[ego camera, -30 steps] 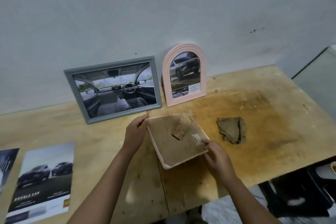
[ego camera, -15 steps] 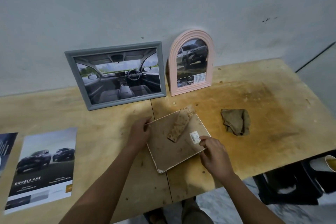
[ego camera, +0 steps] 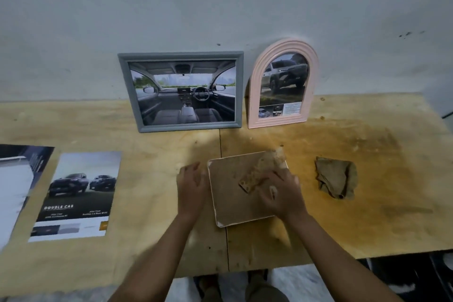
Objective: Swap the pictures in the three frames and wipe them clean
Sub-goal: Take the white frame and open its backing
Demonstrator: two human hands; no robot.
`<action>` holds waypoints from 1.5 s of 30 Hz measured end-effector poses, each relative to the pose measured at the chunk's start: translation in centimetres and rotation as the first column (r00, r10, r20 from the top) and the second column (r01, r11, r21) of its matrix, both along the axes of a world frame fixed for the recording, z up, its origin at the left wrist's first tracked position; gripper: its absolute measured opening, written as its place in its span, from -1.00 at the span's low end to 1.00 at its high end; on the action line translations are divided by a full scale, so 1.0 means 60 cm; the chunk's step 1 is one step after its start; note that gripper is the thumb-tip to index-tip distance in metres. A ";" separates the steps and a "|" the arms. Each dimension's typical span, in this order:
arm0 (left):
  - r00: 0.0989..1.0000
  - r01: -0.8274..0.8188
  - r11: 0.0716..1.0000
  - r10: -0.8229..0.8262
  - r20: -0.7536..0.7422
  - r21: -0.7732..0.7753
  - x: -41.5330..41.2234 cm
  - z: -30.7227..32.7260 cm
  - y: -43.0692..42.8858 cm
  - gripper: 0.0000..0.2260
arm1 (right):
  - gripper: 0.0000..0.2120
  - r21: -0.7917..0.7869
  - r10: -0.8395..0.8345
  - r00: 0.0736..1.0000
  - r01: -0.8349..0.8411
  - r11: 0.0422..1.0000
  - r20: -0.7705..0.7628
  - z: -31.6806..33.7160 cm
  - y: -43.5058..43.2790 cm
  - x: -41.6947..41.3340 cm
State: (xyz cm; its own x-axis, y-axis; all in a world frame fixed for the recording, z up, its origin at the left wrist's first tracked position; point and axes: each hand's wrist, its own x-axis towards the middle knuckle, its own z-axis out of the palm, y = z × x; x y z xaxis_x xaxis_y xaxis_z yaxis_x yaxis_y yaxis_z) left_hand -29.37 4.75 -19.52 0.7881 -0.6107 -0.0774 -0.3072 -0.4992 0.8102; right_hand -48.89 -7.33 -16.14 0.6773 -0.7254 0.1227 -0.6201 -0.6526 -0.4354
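Task item: the third frame point(ego camera: 232, 193) lies face down on the table point(ego camera: 367, 216), brown backing up, close to the front edge.
Stand: the stand flap point(ego camera: 257, 174) slants across the backing toward the far right corner.
Left hand: the left hand point(ego camera: 191, 186) has straight fingers laid against the frame's left edge and grips nothing.
Right hand: the right hand point(ego camera: 282, 193) covers the frame's right side beside the flap. It is blurred, so grip cannot be told.
Standing frames: the grey frame point(ego camera: 181, 55) and pink arched frame point(ego camera: 255, 95) lean on the wall point(ego camera: 220, 7), almost touching.
Cloth: the crumpled cloth point(ego camera: 335, 178) lies right of the flat frame, apart from it.
Prints: the car print point(ego camera: 76, 196) and a second print point(ego camera: 17, 186) lie flat at left, the second cut by the view's edge.
Clearance: bare wood lies between the car print and the left hand, before the standing frames, and from the cloth to the right edge.
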 end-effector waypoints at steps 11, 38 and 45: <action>0.961 -0.031 0.999 0.037 -0.274 0.027 -0.076 0.018 0.074 -0.85 | -0.13 0.281 0.594 0.576 -0.543 0.791 -0.561 0.040 -0.038 0.218; 0.895 -0.306 0.949 0.315 -0.315 0.079 -0.088 0.002 0.067 -0.88 | -0.11 0.086 0.653 0.365 -0.830 0.551 -0.664 0.046 -0.031 0.278; 0.945 -0.177 0.980 0.195 -0.262 0.089 -0.093 -0.007 0.072 -0.84 | -0.07 0.156 0.697 0.405 -0.790 0.592 -0.592 0.053 -0.041 0.261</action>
State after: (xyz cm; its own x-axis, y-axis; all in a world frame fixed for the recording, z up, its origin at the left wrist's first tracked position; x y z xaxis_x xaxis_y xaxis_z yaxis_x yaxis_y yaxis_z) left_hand -34.95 9.09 -19.93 0.8321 -0.4420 -0.3351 0.0201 -0.5797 0.8146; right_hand -33.26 -9.81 -12.96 0.9044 0.0919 -0.4168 0.0645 -0.9948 -0.0793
